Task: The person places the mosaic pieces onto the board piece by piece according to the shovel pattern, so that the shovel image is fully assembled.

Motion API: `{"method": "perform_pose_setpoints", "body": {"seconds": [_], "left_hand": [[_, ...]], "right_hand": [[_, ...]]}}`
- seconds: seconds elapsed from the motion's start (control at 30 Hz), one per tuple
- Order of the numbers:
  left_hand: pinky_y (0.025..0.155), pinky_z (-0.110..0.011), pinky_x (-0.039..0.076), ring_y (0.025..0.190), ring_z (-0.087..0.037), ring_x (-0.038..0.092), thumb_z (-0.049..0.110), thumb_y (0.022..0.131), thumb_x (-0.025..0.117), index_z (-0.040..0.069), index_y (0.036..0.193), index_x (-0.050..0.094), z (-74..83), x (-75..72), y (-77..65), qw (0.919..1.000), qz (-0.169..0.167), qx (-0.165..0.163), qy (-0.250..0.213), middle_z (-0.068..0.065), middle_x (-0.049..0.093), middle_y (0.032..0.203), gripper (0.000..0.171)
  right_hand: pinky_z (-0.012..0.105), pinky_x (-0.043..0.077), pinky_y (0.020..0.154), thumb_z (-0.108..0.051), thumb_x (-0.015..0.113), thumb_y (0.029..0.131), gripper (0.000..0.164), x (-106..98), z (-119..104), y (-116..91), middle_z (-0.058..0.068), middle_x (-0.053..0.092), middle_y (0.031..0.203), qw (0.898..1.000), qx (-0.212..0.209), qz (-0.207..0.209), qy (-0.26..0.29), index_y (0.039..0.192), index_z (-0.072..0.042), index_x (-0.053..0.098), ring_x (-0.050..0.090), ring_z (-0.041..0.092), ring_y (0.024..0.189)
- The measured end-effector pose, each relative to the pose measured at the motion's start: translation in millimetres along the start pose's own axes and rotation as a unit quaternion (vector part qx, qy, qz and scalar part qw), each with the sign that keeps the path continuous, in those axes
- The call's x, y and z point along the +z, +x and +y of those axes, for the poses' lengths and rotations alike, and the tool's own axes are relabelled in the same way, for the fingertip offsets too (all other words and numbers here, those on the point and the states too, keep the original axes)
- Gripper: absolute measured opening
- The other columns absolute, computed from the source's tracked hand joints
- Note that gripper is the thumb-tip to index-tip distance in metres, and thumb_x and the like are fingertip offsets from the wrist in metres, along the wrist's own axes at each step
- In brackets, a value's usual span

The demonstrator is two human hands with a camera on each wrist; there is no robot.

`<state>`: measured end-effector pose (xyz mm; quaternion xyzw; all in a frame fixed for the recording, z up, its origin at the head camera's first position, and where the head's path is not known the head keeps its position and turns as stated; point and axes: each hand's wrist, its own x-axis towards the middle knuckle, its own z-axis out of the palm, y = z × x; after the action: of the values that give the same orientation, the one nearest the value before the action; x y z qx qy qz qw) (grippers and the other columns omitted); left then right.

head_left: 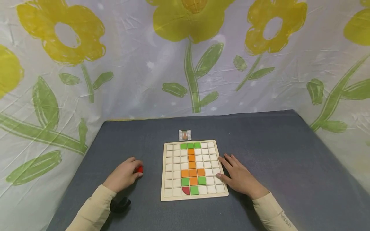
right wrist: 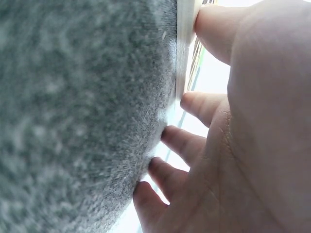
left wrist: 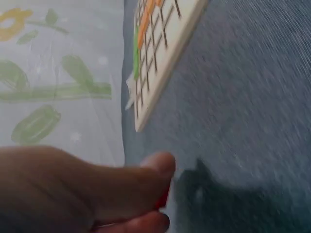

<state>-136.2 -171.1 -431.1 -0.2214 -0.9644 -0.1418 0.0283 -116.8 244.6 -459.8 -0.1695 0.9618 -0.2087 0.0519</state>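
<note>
My left hand (head_left: 124, 175) pinches a small red tile (head_left: 140, 169) between thumb and fingers, out to the left of the board. In the left wrist view only a sliver of the red tile (left wrist: 164, 198) shows below the thumb. My right hand (head_left: 240, 176) lies with fingers spread at the right edge of the wooden grid board (head_left: 170, 198), thumb and index fingertip on its rim. Green tiles (head_left: 190, 145) line the board's top row. Below runs a column of orange tiles (head_left: 192, 165), with more green beside its foot. A dark red quarter-round tile (head_left: 186, 191) sits in the bottom row.
A small pattern card (head_left: 185, 135) leans just behind the board's far edge. A dark cloth (head_left: 260, 138) covers the table. Behind it hangs a curtain (head_left: 130, 64) printed with yellow flowers. Something black (head_left: 119, 204) shows beside the left sleeve.
</note>
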Motion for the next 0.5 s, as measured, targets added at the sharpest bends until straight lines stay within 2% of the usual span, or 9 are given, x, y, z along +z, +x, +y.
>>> {"method": "perform_pose_setpoints", "body": {"seconds": [0.17,0.3,0.5], "left_hand": [[0.064,-0.033,0.042,0.074,-0.009,0.054,0.022,0.078,0.08,0.006,0.103,0.07,14.7,-1.7,8.1,0.9996,-0.003,0.019,0.021,0.0,0.06,0.087,0.032],[0.068,-0.035,0.035,0.079,-0.01,0.056,0.027,0.078,0.079,0.01,0.105,0.07,27.8,-5.1,13.6,0.9994,-0.003,0.022,0.027,0.004,0.062,0.088,0.032],[0.071,-0.034,0.042,0.081,-0.011,0.058,0.024,0.08,0.078,0.009,0.106,0.069,44.4,-9.7,23.4,0.9988,0.0,0.048,0.011,0.004,0.063,0.09,0.031]], "right_hand": [[0.061,0.026,0.108,-0.045,0.057,0.094,0.07,0.7,0.1,0.0,0.021,0.028,0.153,1.0,-0.002,0.001,0.002,0.149,-0.01,0.034,0.02,0.044,0.142],[0.061,0.027,0.108,-0.045,0.057,0.094,0.069,0.3,-0.3,-0.4,0.022,0.028,0.153,1.0,-0.004,0.004,0.003,0.149,-0.01,0.034,0.02,0.044,0.142],[0.061,0.026,0.108,-0.045,0.057,0.094,0.07,-0.7,-0.7,-0.6,0.021,0.028,0.153,1.0,-0.001,0.001,0.003,0.149,-0.01,0.034,0.02,0.044,0.142]]}}
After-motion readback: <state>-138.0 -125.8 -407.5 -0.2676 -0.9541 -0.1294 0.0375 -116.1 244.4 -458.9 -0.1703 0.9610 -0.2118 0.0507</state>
